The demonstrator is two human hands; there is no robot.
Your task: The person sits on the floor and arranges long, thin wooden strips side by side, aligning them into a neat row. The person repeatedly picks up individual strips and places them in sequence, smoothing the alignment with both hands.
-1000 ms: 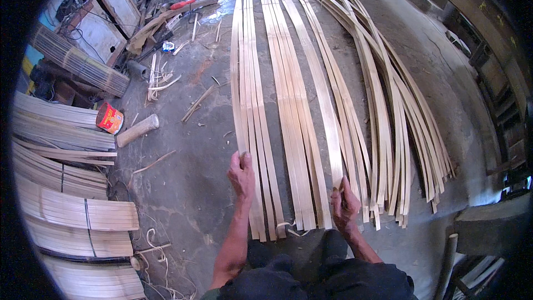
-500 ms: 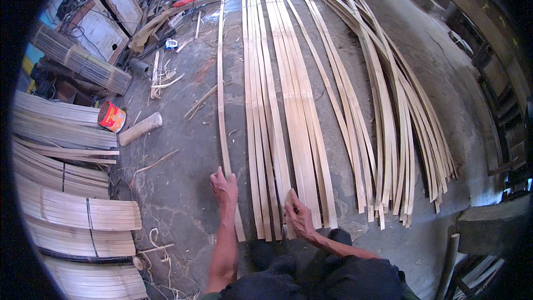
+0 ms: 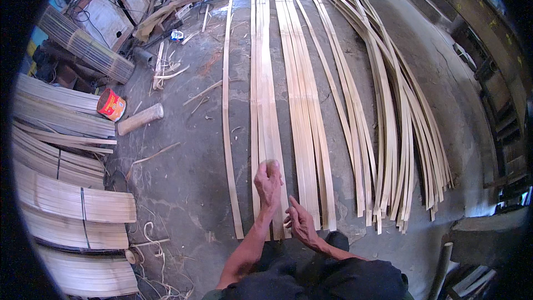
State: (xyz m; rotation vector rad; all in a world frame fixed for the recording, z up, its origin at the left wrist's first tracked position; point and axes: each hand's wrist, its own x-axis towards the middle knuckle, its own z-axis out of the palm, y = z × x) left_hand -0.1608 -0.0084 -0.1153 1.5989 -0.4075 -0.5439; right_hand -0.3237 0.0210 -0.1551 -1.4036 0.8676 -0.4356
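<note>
Left hand [image 3: 268, 180] pinches near end of long bamboo strips [image 3: 265, 105] on floor [image 3: 189, 189], running to 12 o'clock, right hand [image 3: 301, 223] open alongside; prob. light, springy, splintery—grip near end.

The left hand [image 3: 268, 179] hides where its fingers meet the bamboo strips [image 3: 266, 111].

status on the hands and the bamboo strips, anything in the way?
Left hand closed on a strip in the narrow group of strips. Right hand resting on the near ends beside it, fingers loose. Single strip lies apart, left. Nothing across the strips.
</note>
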